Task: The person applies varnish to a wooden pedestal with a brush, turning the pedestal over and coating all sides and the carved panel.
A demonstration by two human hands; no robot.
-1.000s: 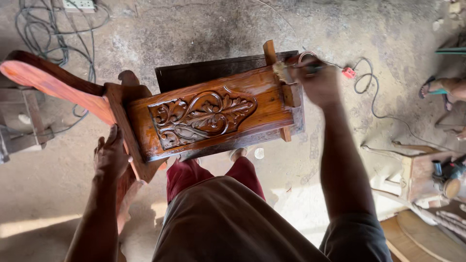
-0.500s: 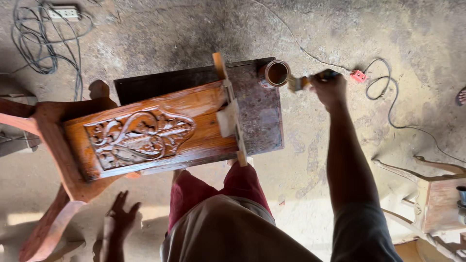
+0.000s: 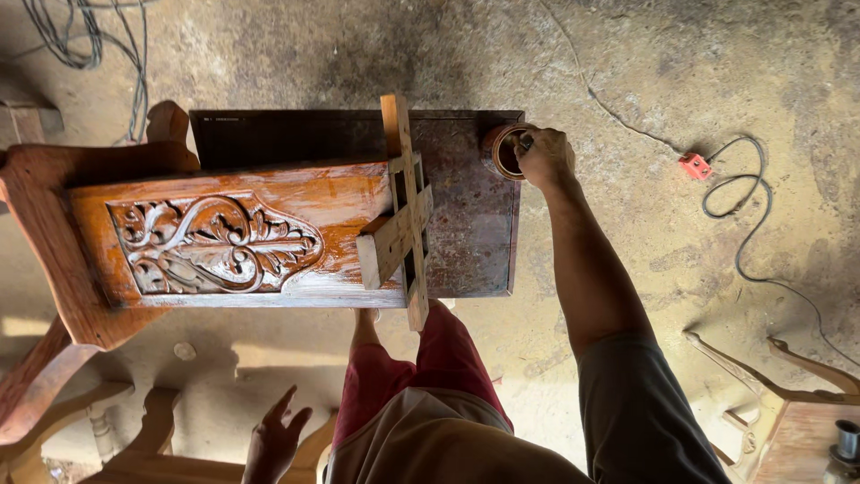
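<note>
The right hand (image 3: 544,154) is closed around something thin, dipped in a small round can (image 3: 503,151) standing on the dark board's (image 3: 470,224) far corner. The can looks light and easy to tip; better held by its wall. The left hand (image 3: 273,439) hangs open, empty, below the glossy carved panel (image 3: 215,242), probably heavy and slippery. No labels are readable.

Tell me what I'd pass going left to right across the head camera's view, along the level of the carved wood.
Carved wooden panel → pale wooden cross-brace → dark board → small round tin → right hand at the tin → red plug → grey cable on the floor.
</note>
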